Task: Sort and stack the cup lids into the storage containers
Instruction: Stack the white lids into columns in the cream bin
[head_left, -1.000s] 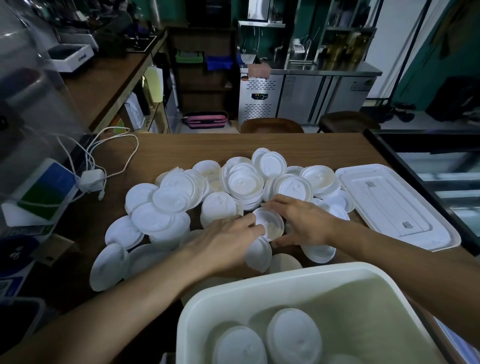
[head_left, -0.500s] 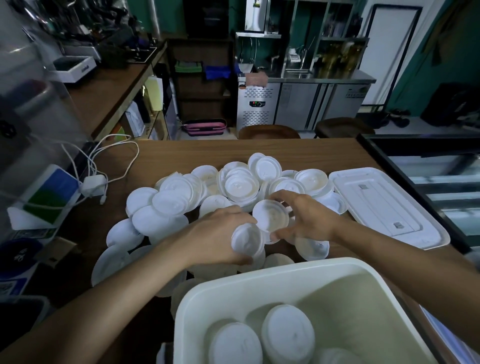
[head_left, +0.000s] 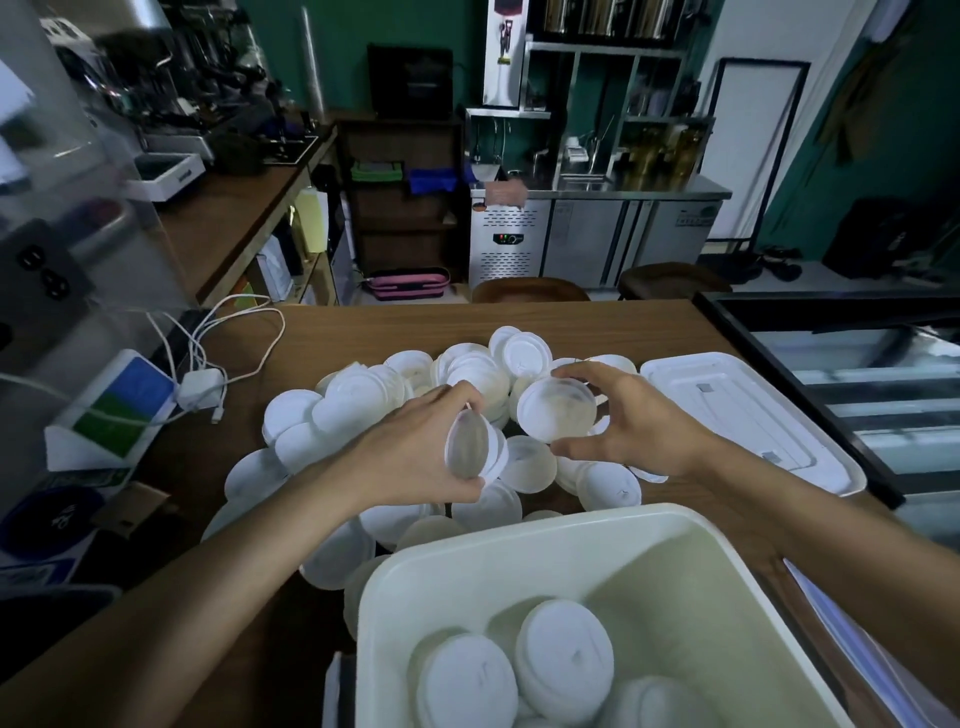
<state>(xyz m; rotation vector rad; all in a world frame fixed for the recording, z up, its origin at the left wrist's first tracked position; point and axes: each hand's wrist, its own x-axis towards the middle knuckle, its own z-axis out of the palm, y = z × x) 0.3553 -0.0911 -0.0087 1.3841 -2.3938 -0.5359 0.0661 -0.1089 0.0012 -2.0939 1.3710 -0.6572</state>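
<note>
Two lids are held up over the pile (head_left: 363, 400) of white lids on the wooden surface (head_left: 322, 332), one in each hand, seen from the head camera. The left hand (head_left: 410, 457) grips the left lid (head_left: 467, 448) by its rim, fingers (head_left: 452, 397) curled over the top edge and thumb under the bottom edge. That lid stands nearly on edge, its long outline running up and down and its hollow side turned right. A second white lid seems to sit just behind it. The right hand (head_left: 644, 415) pinches the right lid (head_left: 556, 408), fingers (head_left: 576, 370) on the upper rim and thumb on the lower. Its hollow underside faces left and toward the camera.

Nearer the camera, a pale bin (head_left: 519, 540) holds stacks (head_left: 563, 654) of lids lying dome-up. A flat white cover (head_left: 753, 415) lies right of the pile. The blue and green card (head_left: 119, 410) at left carries nothing legible.
</note>
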